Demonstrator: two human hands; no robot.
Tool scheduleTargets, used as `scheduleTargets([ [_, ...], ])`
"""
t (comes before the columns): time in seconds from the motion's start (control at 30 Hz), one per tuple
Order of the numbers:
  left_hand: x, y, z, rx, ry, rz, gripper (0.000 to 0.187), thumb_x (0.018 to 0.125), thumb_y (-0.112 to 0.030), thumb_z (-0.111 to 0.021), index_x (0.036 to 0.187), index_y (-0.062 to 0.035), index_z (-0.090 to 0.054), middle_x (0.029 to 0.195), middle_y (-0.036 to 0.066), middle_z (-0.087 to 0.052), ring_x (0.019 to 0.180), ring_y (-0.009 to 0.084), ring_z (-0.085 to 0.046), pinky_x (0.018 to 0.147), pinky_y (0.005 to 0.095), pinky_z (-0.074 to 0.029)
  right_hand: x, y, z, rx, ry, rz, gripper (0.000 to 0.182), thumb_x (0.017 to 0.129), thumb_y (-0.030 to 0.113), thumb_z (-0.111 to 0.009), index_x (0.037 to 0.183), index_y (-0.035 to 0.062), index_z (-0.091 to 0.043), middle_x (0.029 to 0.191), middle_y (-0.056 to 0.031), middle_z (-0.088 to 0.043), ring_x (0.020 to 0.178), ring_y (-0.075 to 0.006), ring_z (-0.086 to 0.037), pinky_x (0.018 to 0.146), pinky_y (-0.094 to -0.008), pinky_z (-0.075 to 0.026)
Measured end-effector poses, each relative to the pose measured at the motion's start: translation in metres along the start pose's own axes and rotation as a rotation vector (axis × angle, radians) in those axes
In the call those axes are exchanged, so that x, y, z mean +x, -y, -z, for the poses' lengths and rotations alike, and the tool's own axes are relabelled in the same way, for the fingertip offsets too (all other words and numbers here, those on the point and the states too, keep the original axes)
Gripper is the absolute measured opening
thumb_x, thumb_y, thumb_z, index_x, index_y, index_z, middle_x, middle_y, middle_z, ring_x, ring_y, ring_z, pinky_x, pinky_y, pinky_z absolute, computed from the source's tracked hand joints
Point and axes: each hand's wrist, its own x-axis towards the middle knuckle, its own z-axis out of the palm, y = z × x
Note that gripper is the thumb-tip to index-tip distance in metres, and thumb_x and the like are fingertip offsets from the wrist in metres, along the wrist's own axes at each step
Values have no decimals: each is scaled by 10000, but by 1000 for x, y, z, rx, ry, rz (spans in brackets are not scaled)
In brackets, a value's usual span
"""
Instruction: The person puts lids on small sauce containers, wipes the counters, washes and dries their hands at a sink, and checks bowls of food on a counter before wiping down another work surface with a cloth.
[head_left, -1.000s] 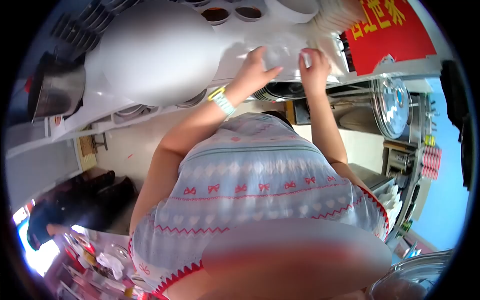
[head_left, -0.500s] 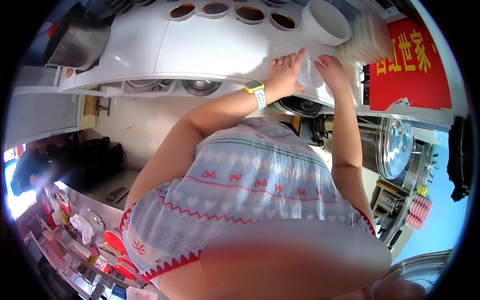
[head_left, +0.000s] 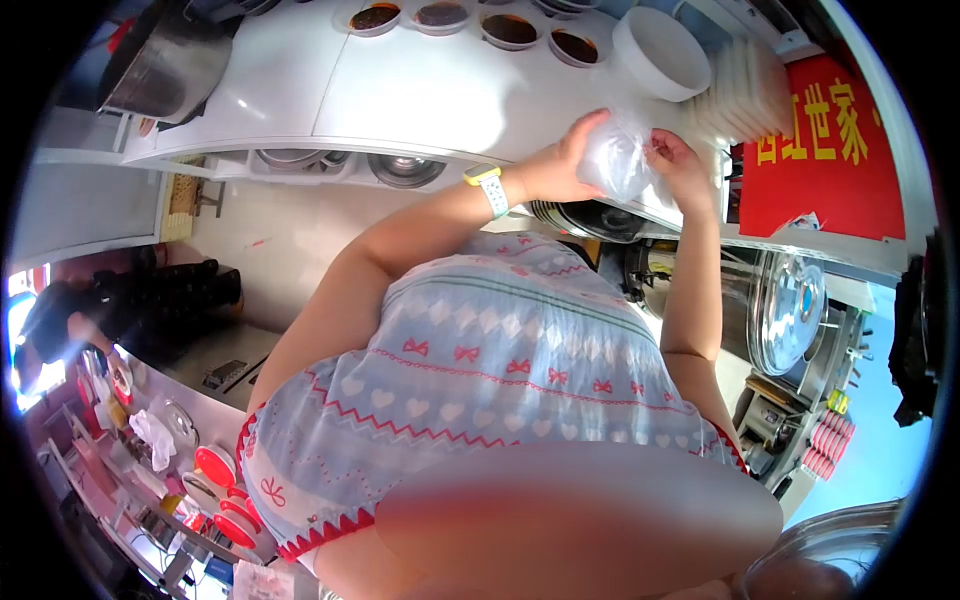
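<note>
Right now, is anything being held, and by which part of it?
A clear plastic bag, held at its sides: the left hand cups its left side, while the right hand has its fingertips at its right edge.

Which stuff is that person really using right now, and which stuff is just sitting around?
Being used:
- clear plastic bag
- left hand, against the bag
- right hand, at the bag's edge

Probably just sitting around, since neither hand touches them:
- tubs with dark contents
- metal pot
- red sign
</note>
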Motion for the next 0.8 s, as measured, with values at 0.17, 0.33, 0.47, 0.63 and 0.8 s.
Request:
scheduleTargets([
  [0.17,-8,-6,15,-122,16,21,1133,644,-285,-864,1476,-66,-128,1529,211,-186,1428,346,-191,1155,409,-209,-22,27,-23,244,11,9,208,891,67,-648,1076,4,-575,961,-16,-625,866,-92,-564,803,-237,-454],
  [0.33,-51,-32,28,-555,91,150,1056,682,-395,-825,1447,-91,-163,1444,153,-292,1363,279,-287,1118,390,-246,-57,20,-65,533,213,-77,119,860,-53,-608,939,30,-575,894,-6,-621,838,-89,-570,799,-238,-471],
  [0.47,-82,-57,38,-879,78,423,928,720,-451,-768,1400,-135,-220,1332,88,-357,1286,222,-336,1085,376,-273,-82,41,-101,553,195,-171,116,880,-8,-625,988,10,-587,913,-12,-627,846,-95,-571,801,-240,-472],
  [0.63,-91,-54,38,-855,74,323,886,737,-359,-772,1396,-142,-220,1405,102,-253,1349,255,-254,1104,408,-247,-96,40,-107,522,157,-265,135,896,38,-635,1013,-8,-584,915,-27,-631,836,-94,-573,798,-238,-468],
  [0.8,-91,-51,37,-822,57,155,832,761,-264,-761,1392,-155,-231,1443,108,-160,1381,280,-195,1117,432,-223,-105,49,-107,382,109,-271,135,892,38,-641,1002,-1,-574,896,-27,-625,827,-86,-578,750,-228,-478],
])
